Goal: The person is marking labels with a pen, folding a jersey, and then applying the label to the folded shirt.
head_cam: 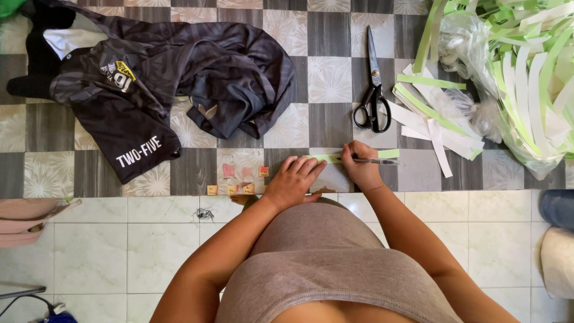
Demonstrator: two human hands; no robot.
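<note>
green paper strip (353,155) lies flat on the checkered mat, long axis left-right | left hand (294,179) open, fingers spread, pinning its left end | right hand (359,164) closed around a pen (376,161) (tip pointing right) over its middle

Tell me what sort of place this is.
Probably a home floor used as a craft spot: tiled floor with a patterned mat, crumpled dark clothing, scissors and a bag of paper strips lying around.
</note>
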